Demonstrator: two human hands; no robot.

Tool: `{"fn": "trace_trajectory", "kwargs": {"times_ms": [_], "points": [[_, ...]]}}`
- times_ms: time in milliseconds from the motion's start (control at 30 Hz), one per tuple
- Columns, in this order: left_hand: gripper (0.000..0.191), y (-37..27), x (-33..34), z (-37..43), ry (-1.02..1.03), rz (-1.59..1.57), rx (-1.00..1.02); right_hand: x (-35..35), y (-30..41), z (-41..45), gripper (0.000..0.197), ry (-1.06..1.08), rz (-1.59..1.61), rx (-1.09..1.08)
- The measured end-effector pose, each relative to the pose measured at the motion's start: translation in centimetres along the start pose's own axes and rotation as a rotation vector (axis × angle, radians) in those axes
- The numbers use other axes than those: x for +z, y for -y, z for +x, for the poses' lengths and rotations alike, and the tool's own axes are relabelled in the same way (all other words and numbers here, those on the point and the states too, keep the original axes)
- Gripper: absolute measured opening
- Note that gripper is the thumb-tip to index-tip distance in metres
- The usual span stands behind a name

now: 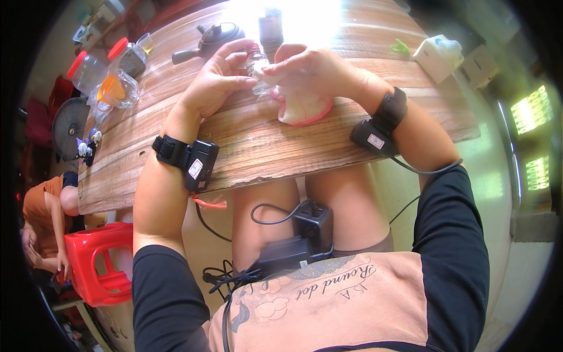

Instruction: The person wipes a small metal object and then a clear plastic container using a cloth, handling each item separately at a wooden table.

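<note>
My left hand [216, 75] holds a small clear glass bottle [259, 83] with a red cap, its fingers near the cap and its thumb by the lower part. The bottle stands tilted or upright over the wooden table; whether its base touches the wood I cannot tell. In my right hand [303, 66] is a white cloth with a pink edge [303, 108]. Part of the cloth is pressed to the bottle's side, and the rest hangs onto the tabletop. My right fingers hide some of the cloth.
Behind my hands on the wooden table [246, 145] are a dark side-handled teapot [217, 37] and a dark cylindrical object [270, 26] in glare. Red-lidded jars [88, 72] stand left; a green clip [399, 46] and white box [435, 57] lie right. A person [46, 215] sits near a red stool [103, 264].
</note>
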State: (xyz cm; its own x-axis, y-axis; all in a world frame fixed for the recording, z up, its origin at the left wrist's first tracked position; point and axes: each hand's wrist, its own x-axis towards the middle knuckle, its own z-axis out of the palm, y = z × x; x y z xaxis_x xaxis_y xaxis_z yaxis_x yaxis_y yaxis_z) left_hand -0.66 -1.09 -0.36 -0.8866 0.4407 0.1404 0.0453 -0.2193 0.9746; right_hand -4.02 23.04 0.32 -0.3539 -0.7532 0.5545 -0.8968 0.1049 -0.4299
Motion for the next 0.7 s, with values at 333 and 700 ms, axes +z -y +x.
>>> {"fn": "trace_trajectory", "kwargs": {"times_ms": [333,700], "points": [[0.070,-0.2,0.2,-0.1,-0.013,-0.034,0.003,0.1,-0.3,0.0,0.021,0.017,0.289,-0.042],[0.084,0.1,0.3,-0.1,0.003,0.099,-0.007,0.9,-0.3,-0.2,0.032,-0.138,0.047,0.106]]}}
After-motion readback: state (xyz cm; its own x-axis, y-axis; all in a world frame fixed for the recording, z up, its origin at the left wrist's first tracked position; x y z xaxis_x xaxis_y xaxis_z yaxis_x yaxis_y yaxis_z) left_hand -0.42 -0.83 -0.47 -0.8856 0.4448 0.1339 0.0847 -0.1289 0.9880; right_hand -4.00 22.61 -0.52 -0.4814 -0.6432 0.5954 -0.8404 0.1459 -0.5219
